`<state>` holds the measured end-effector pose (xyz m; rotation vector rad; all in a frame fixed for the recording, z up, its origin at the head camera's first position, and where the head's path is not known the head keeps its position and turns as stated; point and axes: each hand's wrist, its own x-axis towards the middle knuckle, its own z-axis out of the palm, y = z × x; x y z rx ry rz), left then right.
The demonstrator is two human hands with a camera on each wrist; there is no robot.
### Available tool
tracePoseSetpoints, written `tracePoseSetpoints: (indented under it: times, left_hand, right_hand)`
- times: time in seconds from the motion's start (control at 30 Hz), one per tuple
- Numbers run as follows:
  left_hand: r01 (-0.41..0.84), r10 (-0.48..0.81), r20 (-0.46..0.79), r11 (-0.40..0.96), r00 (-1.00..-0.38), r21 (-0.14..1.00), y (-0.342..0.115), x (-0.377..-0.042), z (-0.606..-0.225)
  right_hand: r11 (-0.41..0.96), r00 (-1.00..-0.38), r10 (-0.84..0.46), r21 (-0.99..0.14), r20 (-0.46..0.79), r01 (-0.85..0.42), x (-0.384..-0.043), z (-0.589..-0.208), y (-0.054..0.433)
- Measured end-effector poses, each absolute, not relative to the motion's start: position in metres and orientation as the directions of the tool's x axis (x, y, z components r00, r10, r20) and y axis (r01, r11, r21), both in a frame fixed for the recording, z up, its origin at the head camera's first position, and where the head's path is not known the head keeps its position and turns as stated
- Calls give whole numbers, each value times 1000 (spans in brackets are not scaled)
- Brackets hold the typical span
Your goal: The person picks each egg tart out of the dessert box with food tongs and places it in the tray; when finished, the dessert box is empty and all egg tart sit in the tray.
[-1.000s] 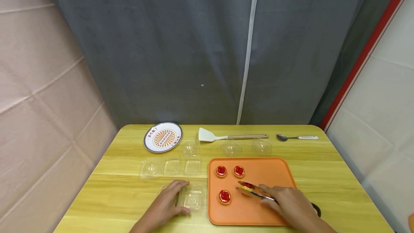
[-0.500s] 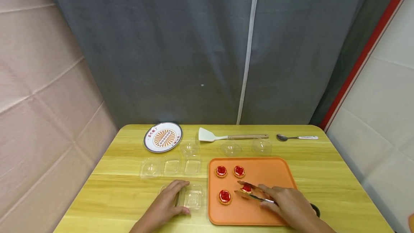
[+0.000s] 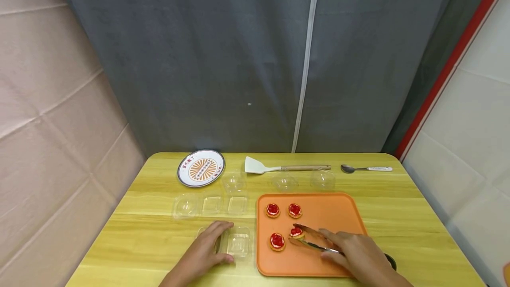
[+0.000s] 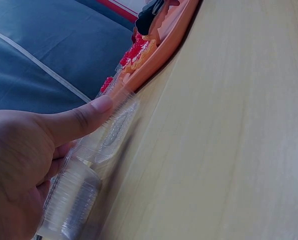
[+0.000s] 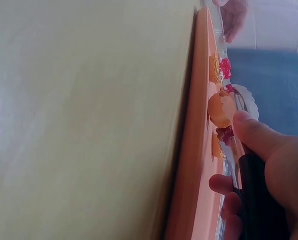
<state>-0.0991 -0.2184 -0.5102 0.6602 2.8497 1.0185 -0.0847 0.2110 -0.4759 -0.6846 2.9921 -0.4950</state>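
In the head view, my left hand (image 3: 203, 251) holds the edge of a clear plastic container (image 3: 239, 243) with square hollows, left of the orange tray (image 3: 330, 270). The left wrist view shows my thumb (image 4: 84, 120) over the container's rim and the other fingers partly hidden behind it. My right hand (image 3: 358, 251) grips metal tongs (image 3: 331, 250) by their black handles (image 5: 261, 195). Between the tong tips, low over the tray, is a small red-topped tart (image 3: 296, 232), slightly tilted. Three more tarts stand on the tray, one of them (image 3: 277, 242) just left of the tips.
Several clear plastic containers (image 3: 185, 207) and lids stand behind my left hand and the tray. Along the back lie a patterned plate (image 3: 201, 168), a white spatula (image 3: 255, 166) with a wooden handle and a spoon (image 3: 348, 169). A grey curtain (image 3: 223, 79) hangs behind the table.
The tart between the tongs has shifted left toward the tips, and its red top has turned more into view. The tong tips have spread a little. My left hand has stayed in place.
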Motion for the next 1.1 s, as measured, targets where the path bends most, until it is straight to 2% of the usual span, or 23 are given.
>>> tracePoseSetpoints:
  times: [0.3, 0.7, 0.9, 1.1]
  left_hand:
    - [380, 407, 103, 691, -907, 615, -218, -100, -511]
    - [371, 405, 90, 696, -910, 615, -218, -99, -509]
    - [364, 406, 81, 691, -910, 624, -218, -99, -507]
    - [361, 404, 79, 691, -911, 626, -218, -100, -507]
  right_hand:
    - [854, -909, -414, -329, 36, -402, -79, -474, 216]
    - [847, -909, -415, -376, -28, -375, -73, -476, 227]
    - [895, -954, -269, -400, -133, -196, -72, -475, 227]
    - [857, -975, -142, -514, -174, -33, -70, -473, 239]
